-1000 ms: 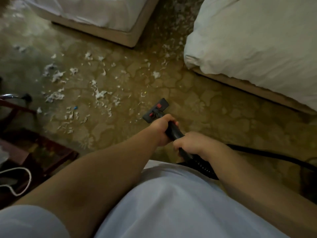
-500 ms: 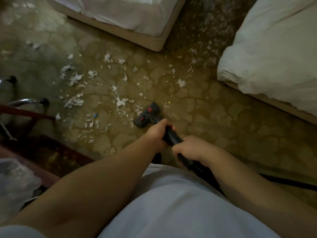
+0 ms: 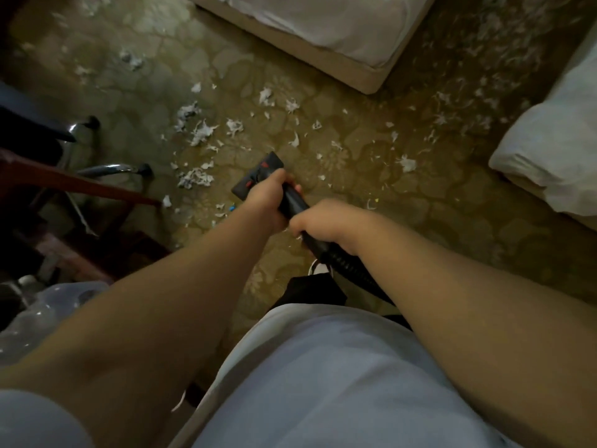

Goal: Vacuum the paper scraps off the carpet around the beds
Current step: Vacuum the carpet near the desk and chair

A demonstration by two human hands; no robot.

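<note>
Olive, patterned carpet (image 3: 403, 202) filled the head view, strewn with white paper scraps (image 3: 202, 130). The thickest clusters lay ahead and to the left of the nozzle (image 3: 258, 174), with a further clump (image 3: 193, 180) just beside its left end; finer bits ran off to the right toward the aisle between the beds. One bed (image 3: 349, 64) showed its corner at top centre, a second bed (image 3: 546, 156) at right. A chair leg (image 3: 111, 169) and dark furniture stood at left, near the scraps.

Both hands were closed round the black wand (image 3: 292, 202): the left hand (image 3: 268, 202) gripped it low, just behind the nozzle, and the right hand (image 3: 323, 223) held it higher, where the ribbed hose (image 3: 347, 265) began. Each grip was full and tight on the tube, with no slack visible. The nozzle sat flat on the carpet, angled up and left.

Step in hand, by judgement: a working pass at the near edge of the main scatter, most of which remained uncollected. The next move would call for pushing the nozzle forward and left through the clusters, keeping it flat, and minding the chair leg.

Against the frame half a second earlier, the beds and scraps sat further right and lower in view, consistent with the head turning left. The nozzle had closed on the left-hand clump. Several small scraps seen earlier beside the nozzle were no longer apparent, though blur prevents certainty.
</note>
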